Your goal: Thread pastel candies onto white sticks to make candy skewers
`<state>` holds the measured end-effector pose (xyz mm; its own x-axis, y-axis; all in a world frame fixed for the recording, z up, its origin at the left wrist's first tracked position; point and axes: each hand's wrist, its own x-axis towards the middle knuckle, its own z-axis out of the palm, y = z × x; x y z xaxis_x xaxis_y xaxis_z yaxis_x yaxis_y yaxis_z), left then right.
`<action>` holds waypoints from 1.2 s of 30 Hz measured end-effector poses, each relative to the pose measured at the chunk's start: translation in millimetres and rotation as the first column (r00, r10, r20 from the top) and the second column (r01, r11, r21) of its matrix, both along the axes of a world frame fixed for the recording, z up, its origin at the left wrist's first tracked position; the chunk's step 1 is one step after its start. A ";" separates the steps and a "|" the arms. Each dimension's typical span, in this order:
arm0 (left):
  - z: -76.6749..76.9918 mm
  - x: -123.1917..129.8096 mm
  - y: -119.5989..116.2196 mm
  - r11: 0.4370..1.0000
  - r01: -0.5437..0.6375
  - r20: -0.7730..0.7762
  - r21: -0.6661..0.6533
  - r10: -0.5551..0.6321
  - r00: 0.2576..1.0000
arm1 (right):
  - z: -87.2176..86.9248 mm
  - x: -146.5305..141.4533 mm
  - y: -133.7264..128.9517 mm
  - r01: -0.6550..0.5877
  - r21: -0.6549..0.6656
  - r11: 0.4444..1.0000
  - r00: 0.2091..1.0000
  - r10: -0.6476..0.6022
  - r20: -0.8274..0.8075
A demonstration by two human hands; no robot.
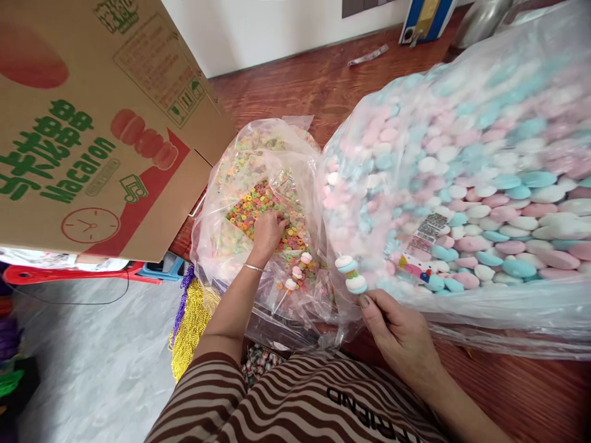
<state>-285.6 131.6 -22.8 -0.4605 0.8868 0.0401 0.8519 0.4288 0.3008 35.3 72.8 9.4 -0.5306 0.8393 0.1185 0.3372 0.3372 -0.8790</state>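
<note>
My right hand pinches the lower end of a marshmallow skewer, held nearly upright. Blue, white and pink discs are stacked on it, with orange and green rings between them. My left hand reaches into an open clear plastic bag of small colourful candy rings. Its fingers are bent down together among the rings; what they hold, if anything, is hidden. Just below that hand, a second marshmallow skewer in pink and white lies on the bag. To the right is a large clear bag of flat pink, white and blue marshmallows.
A cardboard box printed "Macaron" stands at the left. Gold bead strings hang beside the wooden table. Wrapped small pieces show below the ring bag. A blue and white box stands at the back.
</note>
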 end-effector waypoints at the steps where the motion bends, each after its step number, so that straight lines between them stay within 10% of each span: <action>1: -0.6 1.6 -0.9 1.000 -0.026 -0.029 -0.017 0.026 0.999 | -0.3 0.4 -0.4 -0.004 0.003 1.000 1.000 0.004 -0.003; 15: -12.7 34.1 -3.2 0.954 -0.296 -0.099 0.048 0.300 0.949 | -5.7 5.0 -16.6 -0.015 0.071 0.997 0.998 0.020 -0.063; 29: -1.4 38.8 -16.0 0.883 -0.292 0.294 0.368 0.187 0.937 | -5.1 16.3 -26.9 0.007 0.055 0.998 0.994 -0.001 -0.107; 34: 17.8 66.6 -52.9 0.864 -0.283 0.623 0.417 -0.045 0.781 | 2.6 21.0 -27.5 -0.020 0.038 0.999 0.995 0.024 -0.095; 36: 25.3 86.2 -68.4 0.886 -0.269 0.835 0.379 -0.201 0.513 | 6.8 20.7 -28.0 -0.049 0.027 0.998 0.995 0.051 -0.082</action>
<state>-199.4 63.2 2.5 -0.5070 0.8613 -0.0324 0.0761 0.0822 0.9937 56.0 44.8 16.2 -0.5597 0.8081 0.1836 0.2463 0.3738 -0.8942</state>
